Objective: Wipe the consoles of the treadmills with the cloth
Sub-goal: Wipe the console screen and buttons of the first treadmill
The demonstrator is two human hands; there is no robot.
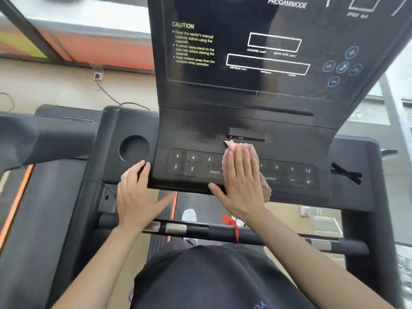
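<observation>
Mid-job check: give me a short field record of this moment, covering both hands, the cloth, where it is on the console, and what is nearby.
right hand: right hand flat, palm down, pressing the pale pink cloth
cloth position: on the black treadmill console, middle of the button strip, between PROG and MODE
left hand: left hand open, fingers resting on the console's lower left edge
display: dark, unlit
nearby: round cup holder to the left; red tag on the black handlebar

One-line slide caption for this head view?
Right hand presses a pink cloth flat on the treadmill console's keypad; left hand braces its edge.
</observation>
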